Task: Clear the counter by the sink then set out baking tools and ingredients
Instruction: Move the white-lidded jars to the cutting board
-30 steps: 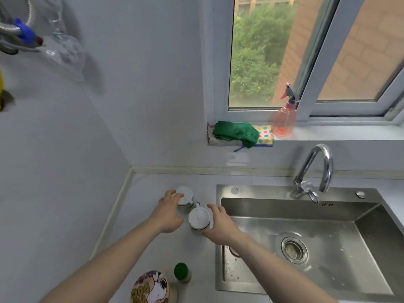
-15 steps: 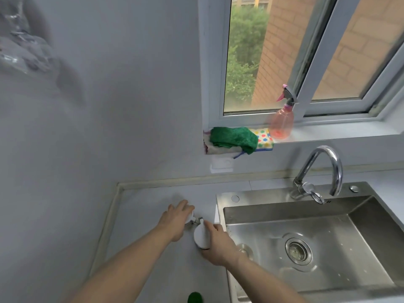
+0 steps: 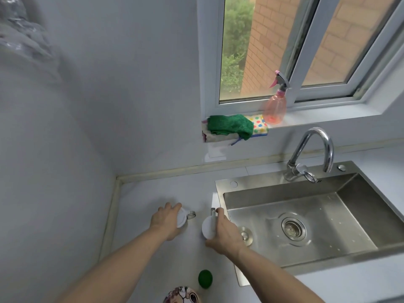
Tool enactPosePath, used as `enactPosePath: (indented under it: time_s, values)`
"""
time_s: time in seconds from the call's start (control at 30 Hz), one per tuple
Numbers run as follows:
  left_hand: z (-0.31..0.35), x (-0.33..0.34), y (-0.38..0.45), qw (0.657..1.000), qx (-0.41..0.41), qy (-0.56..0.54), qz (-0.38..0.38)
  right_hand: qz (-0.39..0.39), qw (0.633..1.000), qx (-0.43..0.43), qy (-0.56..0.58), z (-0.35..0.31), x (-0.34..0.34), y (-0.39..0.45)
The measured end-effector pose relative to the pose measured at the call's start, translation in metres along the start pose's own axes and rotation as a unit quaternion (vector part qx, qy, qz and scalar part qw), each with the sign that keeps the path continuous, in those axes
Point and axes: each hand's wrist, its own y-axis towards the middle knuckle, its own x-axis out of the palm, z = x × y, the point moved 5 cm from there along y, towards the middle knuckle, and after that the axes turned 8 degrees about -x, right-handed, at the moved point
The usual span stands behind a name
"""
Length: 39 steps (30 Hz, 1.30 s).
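Two white-lidded jars with metal clasps stand on the grey counter (image 3: 153,193) left of the sink. My left hand (image 3: 167,221) wraps the left jar (image 3: 182,218) from the left side. My right hand (image 3: 223,231) grips the right jar (image 3: 207,227), which sits just beside the sink rim; its clasp sticks up past my fingers. Both jars are mostly hidden by my hands.
The steel sink (image 3: 306,226) with a curved tap (image 3: 314,149) fills the right. A green-capped bottle (image 3: 205,278) and a patterned lid (image 3: 182,295) sit near the front edge. On the windowsill lie a green cloth (image 3: 229,126), a dotted sponge (image 3: 260,124) and a pink spray bottle (image 3: 275,106).
The two jars have come apart: my left hand drew its jar to the left, my right hand kept its jar by the sink. The camera has tilted.
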Motion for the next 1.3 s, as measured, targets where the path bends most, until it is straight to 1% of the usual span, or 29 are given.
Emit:
enactPosePath:
  time_s: [0.13,0.23,0.33,0.43,0.47,0.6,0.67,0.7,0.77,0.8,0.93,1.0,1.07,1.17,1.23,1.3]
  values:
    - [-0.01,0.006,-0.014,0.998,-0.003,-0.057,0.019,0.002,1.0,0.017,-0.009,0.006,0.0,-0.016]
    - [-0.014,0.006,-0.024,0.996,0.009,-0.091,0.014,0.016,0.999,0.023,0.015,0.016,-0.003,-0.032]
    - [-0.013,0.001,-0.035,0.991,0.027,-0.123,0.037,0.06,0.997,0.027,0.044,0.022,-0.021,-0.054]
    - [0.006,-0.012,-0.049,0.984,0.055,-0.155,0.065,0.112,0.99,0.03,0.075,0.031,-0.051,-0.081]
    - [0.009,-0.017,-0.052,0.981,0.053,-0.17,0.074,0.127,0.988,0.029,0.082,0.029,-0.06,-0.088]
    - [0.062,-0.057,-0.078,0.97,0.086,-0.196,0.112,0.193,0.974,0.047,0.109,0.051,-0.105,-0.137]
    - [0.097,-0.079,-0.1,0.968,0.127,-0.189,0.108,0.225,0.964,0.058,0.132,0.067,-0.121,-0.166]
    - [0.129,-0.087,-0.117,0.965,0.158,-0.184,0.104,0.246,0.954,0.069,0.155,0.083,-0.132,-0.193]
    - [0.153,-0.097,-0.136,0.958,0.178,-0.203,0.096,0.26,0.947,0.075,0.176,0.09,-0.142,-0.216]
    - [0.181,-0.098,-0.156,0.952,0.206,-0.206,0.095,0.281,0.939,0.088,0.18,0.105,-0.149,-0.243]
    - [0.274,-0.092,-0.233,0.921,0.301,-0.237,0.075,0.344,0.91,0.132,0.192,0.164,-0.164,-0.339]
    - [0.317,-0.085,-0.276,0.905,0.337,-0.253,0.064,0.358,0.896,0.161,0.207,0.193,-0.167,-0.387]
    - [0.358,-0.075,-0.315,0.897,0.357,-0.255,0.053,0.378,0.884,0.185,0.205,0.222,-0.169,-0.438]
    - [0.415,-0.054,-0.371,0.888,0.409,-0.204,0.046,0.398,0.864,0.23,0.204,0.266,-0.162,-0.509]
    - [0.452,-0.038,-0.41,0.876,0.447,-0.175,0.035,0.415,0.846,0.257,0.216,0.291,-0.154,-0.559]
    - [0.477,-0.026,-0.441,0.867,0.472,-0.155,0.033,0.422,0.834,0.28,0.221,0.307,-0.147,-0.596]
